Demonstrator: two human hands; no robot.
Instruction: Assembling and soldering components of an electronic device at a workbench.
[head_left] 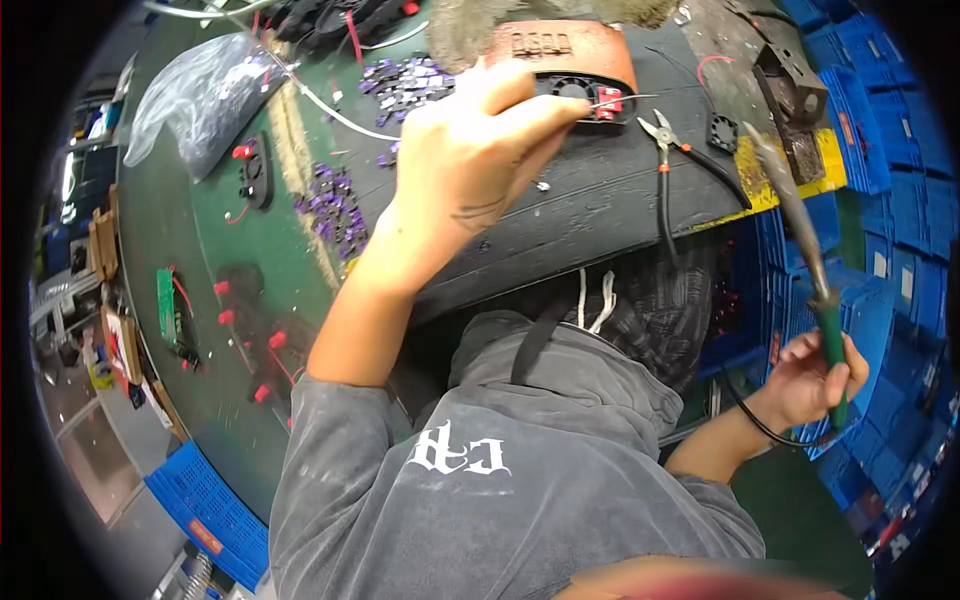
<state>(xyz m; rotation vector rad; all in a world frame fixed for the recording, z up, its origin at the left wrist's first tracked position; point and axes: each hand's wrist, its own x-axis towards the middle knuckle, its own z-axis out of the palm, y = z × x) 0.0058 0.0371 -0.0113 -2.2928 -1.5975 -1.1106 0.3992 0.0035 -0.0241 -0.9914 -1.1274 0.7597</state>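
Observation:
My left hand [470,140] reaches over the bench with its fingers pinched on a thin solder wire [630,98]. The wire's end passes over a red part [607,103] beside a small black fan [573,88]. Behind the fan rests a copper-brown curved block [600,50]. At the right, my right hand [815,380] is wrapped round the green handle of a soldering iron [805,235]. Its metal shaft points up toward the bench's yellow edge. Between the two lie diagonal cutters [668,155] with black and orange handles, jaws spread.
Purple and black small parts [335,210] lie in piles on the bench. A clear plastic bag [205,95], a black housing [257,170] and a green circuit board [168,305] are at the left. A loose fan [722,132] and metal bracket [792,85] sit at right, near blue crates [860,130].

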